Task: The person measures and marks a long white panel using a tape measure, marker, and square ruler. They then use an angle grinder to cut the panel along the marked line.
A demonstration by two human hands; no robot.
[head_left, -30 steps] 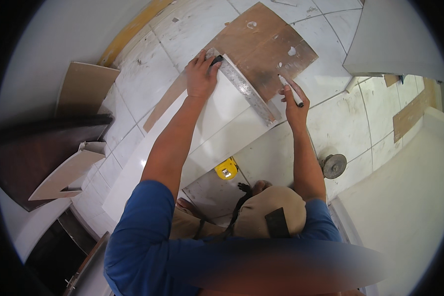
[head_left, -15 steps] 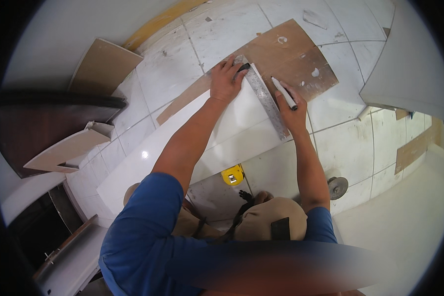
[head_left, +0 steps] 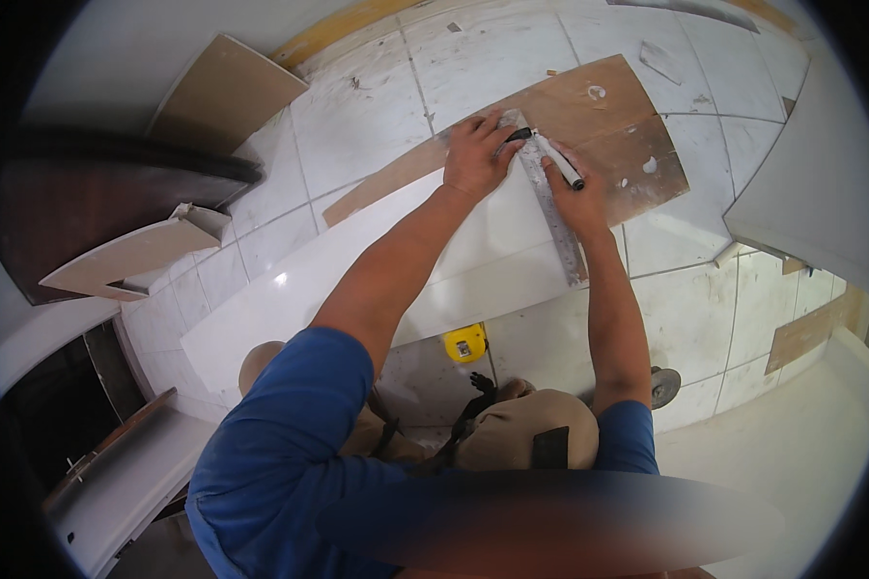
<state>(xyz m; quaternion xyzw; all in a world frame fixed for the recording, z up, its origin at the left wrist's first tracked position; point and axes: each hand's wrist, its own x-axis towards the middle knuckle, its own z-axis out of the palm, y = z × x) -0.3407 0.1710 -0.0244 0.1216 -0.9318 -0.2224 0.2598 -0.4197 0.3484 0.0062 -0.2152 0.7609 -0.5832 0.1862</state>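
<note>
Grasped the white marker (head_left: 558,162) in the right hand (head_left: 579,198) by the metal ruler (head_left: 550,207) on the right of the white panel (head_left: 473,256), and pinched a small black piece (head_left: 519,135) in the left hand (head_left: 478,154), best leaned on the ruler against slipping.

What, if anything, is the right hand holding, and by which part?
The right hand holds a white cylindrical marker with a black end, by its barrel.

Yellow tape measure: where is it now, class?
In head view, the tape measure lies just right of and below centre on the floor, between the left forearm and right forearm, beside the near edge of the white panel.
</note>
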